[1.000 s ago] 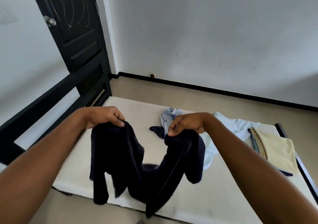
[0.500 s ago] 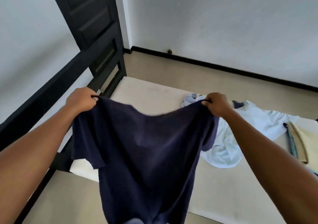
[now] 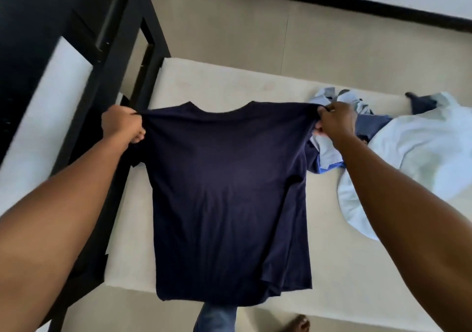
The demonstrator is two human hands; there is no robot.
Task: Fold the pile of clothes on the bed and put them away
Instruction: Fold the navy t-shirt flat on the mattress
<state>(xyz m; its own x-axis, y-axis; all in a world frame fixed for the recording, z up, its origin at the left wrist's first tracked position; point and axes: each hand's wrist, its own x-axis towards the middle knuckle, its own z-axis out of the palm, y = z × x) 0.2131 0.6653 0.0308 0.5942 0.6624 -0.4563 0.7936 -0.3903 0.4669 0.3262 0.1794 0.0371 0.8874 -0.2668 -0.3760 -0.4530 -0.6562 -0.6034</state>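
navy t-shirt (image 3: 229, 191) hangs spread out flat, back of the collar up at twelve o'clock, held over the mattress (image 3: 229, 81). the left hand (image 3: 121, 123), at ten o'clock on the shirt, has its fingers curled tight round one shoulder. the right hand (image 3: 335, 121), at two o'clock, grips the other shoulder the same way. the hem drops to six o'clock, past the mattress's near edge. just beyond the right hand, at three o'clock, a rumpled heap of pale blue clothes (image 3: 421, 158) lies on the mattress. a black bed frame (image 3: 143, 38) runs off toward ten o'clock. under the hem, at six, a jeans leg (image 3: 217, 319) and a bare foot (image 3: 297, 324) show.
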